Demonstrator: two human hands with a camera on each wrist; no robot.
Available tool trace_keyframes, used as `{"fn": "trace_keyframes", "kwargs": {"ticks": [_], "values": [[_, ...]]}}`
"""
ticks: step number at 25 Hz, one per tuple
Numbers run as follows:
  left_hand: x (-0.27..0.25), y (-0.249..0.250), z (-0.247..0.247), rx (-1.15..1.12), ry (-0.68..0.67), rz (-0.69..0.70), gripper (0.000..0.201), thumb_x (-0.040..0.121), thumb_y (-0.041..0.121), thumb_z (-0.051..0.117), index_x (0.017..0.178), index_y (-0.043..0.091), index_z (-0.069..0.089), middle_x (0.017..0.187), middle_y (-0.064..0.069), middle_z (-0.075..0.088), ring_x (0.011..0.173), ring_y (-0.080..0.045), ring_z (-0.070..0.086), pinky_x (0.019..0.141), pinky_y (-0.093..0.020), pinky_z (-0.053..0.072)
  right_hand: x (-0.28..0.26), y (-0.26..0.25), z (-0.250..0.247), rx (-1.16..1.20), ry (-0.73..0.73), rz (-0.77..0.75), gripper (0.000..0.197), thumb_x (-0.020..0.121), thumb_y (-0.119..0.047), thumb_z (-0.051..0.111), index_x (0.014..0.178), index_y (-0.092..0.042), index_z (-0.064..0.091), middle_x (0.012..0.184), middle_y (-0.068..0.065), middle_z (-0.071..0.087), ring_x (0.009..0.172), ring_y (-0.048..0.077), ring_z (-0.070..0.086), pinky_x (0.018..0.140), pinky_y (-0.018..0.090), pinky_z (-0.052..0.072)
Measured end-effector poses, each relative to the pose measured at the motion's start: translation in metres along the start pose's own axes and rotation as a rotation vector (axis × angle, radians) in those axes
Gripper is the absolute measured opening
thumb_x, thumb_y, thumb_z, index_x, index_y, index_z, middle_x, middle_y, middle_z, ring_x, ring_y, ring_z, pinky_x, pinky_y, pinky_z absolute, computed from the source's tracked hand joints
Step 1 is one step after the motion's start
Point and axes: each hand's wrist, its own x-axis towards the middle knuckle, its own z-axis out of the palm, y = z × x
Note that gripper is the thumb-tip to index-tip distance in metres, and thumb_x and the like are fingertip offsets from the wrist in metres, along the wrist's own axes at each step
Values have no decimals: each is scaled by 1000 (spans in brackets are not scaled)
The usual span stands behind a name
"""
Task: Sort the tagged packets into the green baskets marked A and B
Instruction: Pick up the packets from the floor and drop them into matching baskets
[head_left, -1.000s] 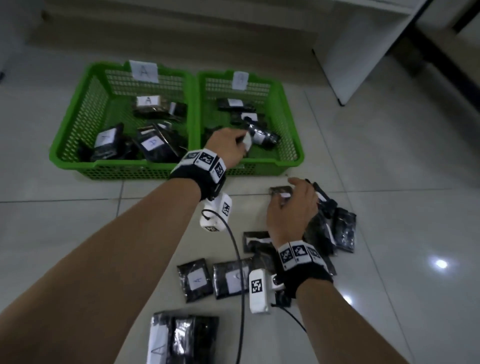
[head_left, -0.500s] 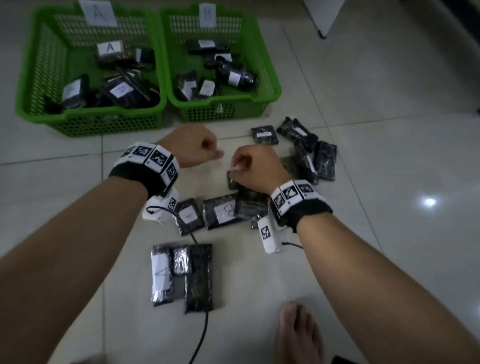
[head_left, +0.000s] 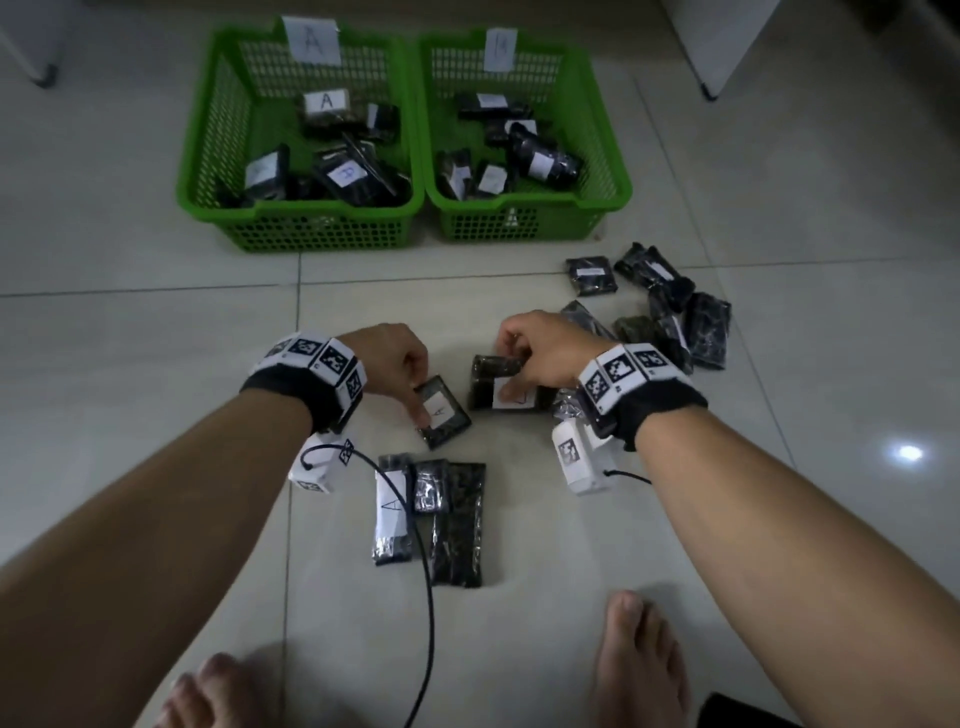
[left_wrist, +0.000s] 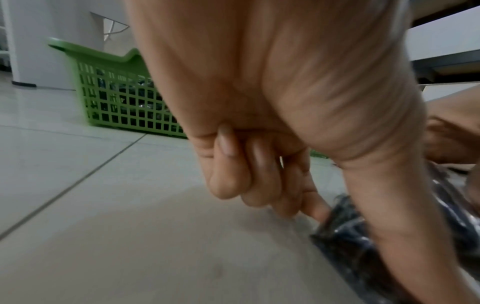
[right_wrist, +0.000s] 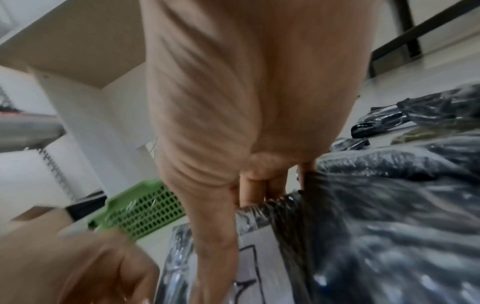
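Fingers (head_left: 415, 402) of our left hand (head_left: 395, 358) are curling down and pinching the near-left corner of a small dark packet tagged A (head_left: 443, 413), which is lying flat on the tiled floor (head_left: 145, 364). In the left wrist view, the thumb and forefinger are meeting the packet's edge while the other fingers are folding into the palm.

Just right of that packet, our right hand (head_left: 545, 353) is gripping a second dark packet (head_left: 498, 382) with a white tag; its letter is partly hidden, so we cannot tell which it is. The right fingers are wrapping over the far edge and the thumb is pressing on the tag.

Beyond the tagged A packet, two green baskets are sitting side by side and touching: basket A (head_left: 218, 135) on the left and basket B (head_left: 608, 130) on the right, each already holding several dark packets.

Right of our right hand, a loose pile of packets (head_left: 670, 312) is lying on the floor. Nearer to us than the tagged A packet, a long packet marked A (head_left: 392, 512) is lying beside two darker ones, with a black cable (head_left: 428, 597) crossing them. Our bare feet are showing at the bottom.
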Motion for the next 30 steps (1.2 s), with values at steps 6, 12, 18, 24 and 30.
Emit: {"fn": "trace_keyframes", "kwargs": {"ticks": [6, 12, 18, 24, 30], "values": [[-16, -2, -39, -520, 19, 41, 35, 73, 14, 87, 75, 12, 52, 69, -14, 69, 59, -25, 66, 53, -32, 52, 19, -20, -39, 480, 307, -45, 39, 80, -11, 84, 111, -23, 63, 105, 1, 73, 92, 15, 69, 79, 27, 53], [-7, -19, -128, -954, 767, 82, 18, 92, 9, 66, 97, 13, 50, 88, -19, 68, 62, -28, 66, 68, -44, 58, 47, -46, -55, 924, 686, -35, 33, 82, 9, 66, 97, -20, 67, 95, 4, 72, 81, 18, 68, 75, 34, 60], [36, -68, -168, -499, 1151, -151, 15, 89, 26, 61, 103, 19, 60, 101, -4, 70, 95, -26, 66, 82, -33, 51, 98, -45, -68, 661, 969, -30, 32, 82, -12, 79, 112, -20, 75, 111, -1, 72, 102, 14, 67, 98, 33, 54], [58, -92, -139, -59, 690, -493, 46, 98, 50, 33, 121, 22, 62, 132, -16, 59, 129, -39, 40, 107, -53, 27, 151, -59, -81, 272, 701, -66, 50, 95, -16, 62, 144, -14, 53, 142, 8, 54, 132, 24, 51, 115, 36, 37], [48, -77, -137, 68, 767, -415, 52, 97, 52, 30, 127, 17, 56, 146, -17, 44, 138, -38, 30, 111, -58, 21, 143, -54, -72, -234, 588, 119, 54, 105, -45, 31, 155, -24, 33, 167, 14, 13, 155, 32, 3, 122, 56, -3]]}}
